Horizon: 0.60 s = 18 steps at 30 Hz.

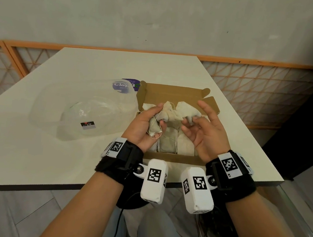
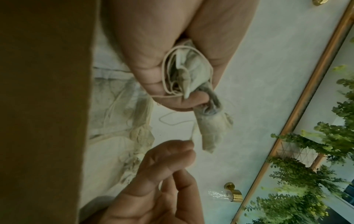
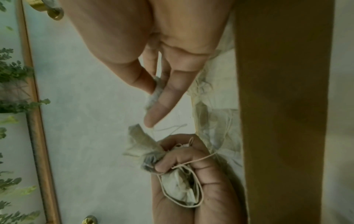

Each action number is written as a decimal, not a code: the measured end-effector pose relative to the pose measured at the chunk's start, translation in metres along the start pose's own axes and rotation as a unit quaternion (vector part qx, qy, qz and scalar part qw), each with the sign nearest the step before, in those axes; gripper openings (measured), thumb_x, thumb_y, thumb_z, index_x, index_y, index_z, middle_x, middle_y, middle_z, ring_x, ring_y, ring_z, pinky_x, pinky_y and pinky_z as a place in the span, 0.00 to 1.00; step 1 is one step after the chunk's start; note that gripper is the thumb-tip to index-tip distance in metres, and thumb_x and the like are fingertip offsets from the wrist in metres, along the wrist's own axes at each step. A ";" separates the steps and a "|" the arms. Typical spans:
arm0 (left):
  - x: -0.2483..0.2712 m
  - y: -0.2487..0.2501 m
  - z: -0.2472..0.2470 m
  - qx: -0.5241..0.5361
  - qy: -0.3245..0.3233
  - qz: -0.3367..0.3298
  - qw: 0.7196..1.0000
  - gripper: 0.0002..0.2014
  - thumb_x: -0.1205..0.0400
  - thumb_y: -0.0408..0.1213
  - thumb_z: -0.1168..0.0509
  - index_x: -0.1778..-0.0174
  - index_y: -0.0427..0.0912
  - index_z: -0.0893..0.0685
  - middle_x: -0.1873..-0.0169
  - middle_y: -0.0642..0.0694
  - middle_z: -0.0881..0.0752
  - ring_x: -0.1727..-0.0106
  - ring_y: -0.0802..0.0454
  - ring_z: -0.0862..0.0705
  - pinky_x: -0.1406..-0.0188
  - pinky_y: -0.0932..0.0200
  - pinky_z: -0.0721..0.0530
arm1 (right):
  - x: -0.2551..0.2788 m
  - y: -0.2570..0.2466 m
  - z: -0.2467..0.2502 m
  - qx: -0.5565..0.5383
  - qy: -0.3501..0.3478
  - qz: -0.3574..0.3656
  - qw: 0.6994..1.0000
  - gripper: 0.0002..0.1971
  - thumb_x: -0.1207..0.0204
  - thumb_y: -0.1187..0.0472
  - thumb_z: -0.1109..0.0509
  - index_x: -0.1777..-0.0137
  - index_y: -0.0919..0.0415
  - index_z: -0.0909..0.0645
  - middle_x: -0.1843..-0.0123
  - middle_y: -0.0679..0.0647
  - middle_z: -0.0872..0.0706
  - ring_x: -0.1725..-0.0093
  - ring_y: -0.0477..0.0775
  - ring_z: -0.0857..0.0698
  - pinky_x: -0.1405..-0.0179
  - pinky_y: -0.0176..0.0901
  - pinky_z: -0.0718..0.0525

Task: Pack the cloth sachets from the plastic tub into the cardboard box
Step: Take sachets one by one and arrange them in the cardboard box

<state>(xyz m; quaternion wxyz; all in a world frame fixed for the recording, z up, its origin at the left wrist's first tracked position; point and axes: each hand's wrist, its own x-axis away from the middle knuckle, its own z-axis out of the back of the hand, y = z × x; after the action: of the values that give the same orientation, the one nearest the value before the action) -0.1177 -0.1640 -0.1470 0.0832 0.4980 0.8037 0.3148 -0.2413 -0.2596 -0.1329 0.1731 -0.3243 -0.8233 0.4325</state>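
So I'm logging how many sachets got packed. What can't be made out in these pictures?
- Sachet count in the cardboard box: head view, both hands cover the middle and the cloth blends together.
- How many sachets the left hand holds: crumpled in the fist in every view.
- What the right hand pinches: a grey scrap, mostly hidden between the fingers.
- Whether the plastic tub is empty: clear walls and glare, head view.
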 end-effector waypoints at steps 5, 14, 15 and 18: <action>-0.002 -0.001 0.002 -0.022 0.025 0.006 0.999 0.04 0.20 0.38 0.35 0.55 0.42 0.18 0.66 0.47 0.14 0.78 0.60 0.19 0.83 0.74 0.28 | 0.000 -0.001 0.000 0.027 -0.026 -0.029 0.999 0.17 0.23 0.78 0.44 0.46 0.61 0.19 0.59 0.59 0.15 0.62 0.51 0.13 0.69 0.41 0.12; 0.001 0.001 -0.002 0.022 0.031 0.010 0.999 0.03 0.21 0.36 0.34 0.57 0.40 0.19 0.69 0.45 0.15 0.77 0.58 0.19 0.80 0.73 0.25 | -0.003 0.003 0.002 0.072 0.076 0.111 0.988 0.13 0.23 0.69 0.35 0.52 0.48 0.22 0.67 0.51 0.23 0.69 0.45 0.25 0.72 0.36 0.26; 0.000 0.002 -0.002 0.029 0.032 0.010 0.999 0.03 0.21 0.35 0.35 0.56 0.40 0.19 0.68 0.44 0.15 0.76 0.58 0.19 0.80 0.73 0.23 | -0.004 0.001 0.002 0.084 0.078 0.131 0.985 0.13 0.22 0.70 0.36 0.54 0.48 0.20 0.67 0.52 0.24 0.69 0.45 0.26 0.72 0.36 0.26; 0.000 0.002 -0.001 0.035 0.036 0.010 0.999 0.04 0.21 0.35 0.35 0.56 0.39 0.18 0.68 0.43 0.14 0.76 0.58 0.19 0.80 0.72 0.21 | -0.005 -0.007 -0.002 0.151 0.060 0.172 0.972 0.18 0.20 0.71 0.39 0.63 0.51 0.14 0.59 0.52 0.15 0.61 0.47 0.21 0.68 0.35 0.22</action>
<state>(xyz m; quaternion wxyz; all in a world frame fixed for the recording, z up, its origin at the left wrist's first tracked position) -0.1168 -0.1640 -0.1447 0.0333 0.4970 0.8118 0.3048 -0.2392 -0.2650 -0.1262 0.1925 -0.4564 -0.6688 0.5544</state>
